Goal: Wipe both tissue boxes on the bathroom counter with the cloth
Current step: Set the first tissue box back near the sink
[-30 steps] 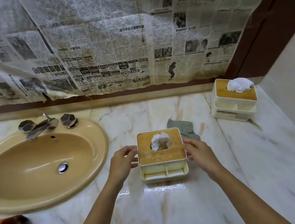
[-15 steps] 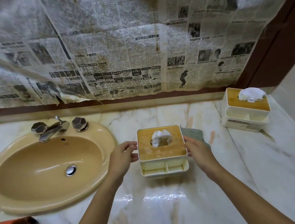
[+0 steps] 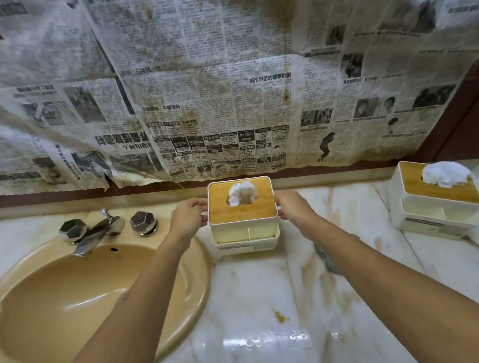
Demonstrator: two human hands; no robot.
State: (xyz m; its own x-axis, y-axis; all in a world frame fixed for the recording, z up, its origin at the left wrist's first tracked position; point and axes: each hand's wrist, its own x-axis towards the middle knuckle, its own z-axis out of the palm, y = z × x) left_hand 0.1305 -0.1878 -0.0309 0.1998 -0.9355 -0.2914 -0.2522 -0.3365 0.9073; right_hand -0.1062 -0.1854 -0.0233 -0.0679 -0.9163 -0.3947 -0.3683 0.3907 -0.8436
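A white tissue box with a wooden lid [image 3: 241, 211] and a tuft of tissue stands at the back of the marble counter, close to the wall. My left hand [image 3: 187, 218] grips its left side and my right hand [image 3: 293, 209] grips its right side. A second, matching tissue box [image 3: 435, 204] stands at the far right of the counter. The grey-green cloth [image 3: 326, 256] lies on the counter under my right forearm, mostly hidden.
A tan sink basin [image 3: 76, 307] with a chrome tap [image 3: 94, 232] fills the left of the counter. Stained newspaper [image 3: 220, 79] covers the wall behind. A brown stain [image 3: 282, 316] marks the marble counter [image 3: 275, 296] near me.
Both hands have carried the near tissue box away from me to the back of the counter by the wall. The cloth now lies under my right forearm.
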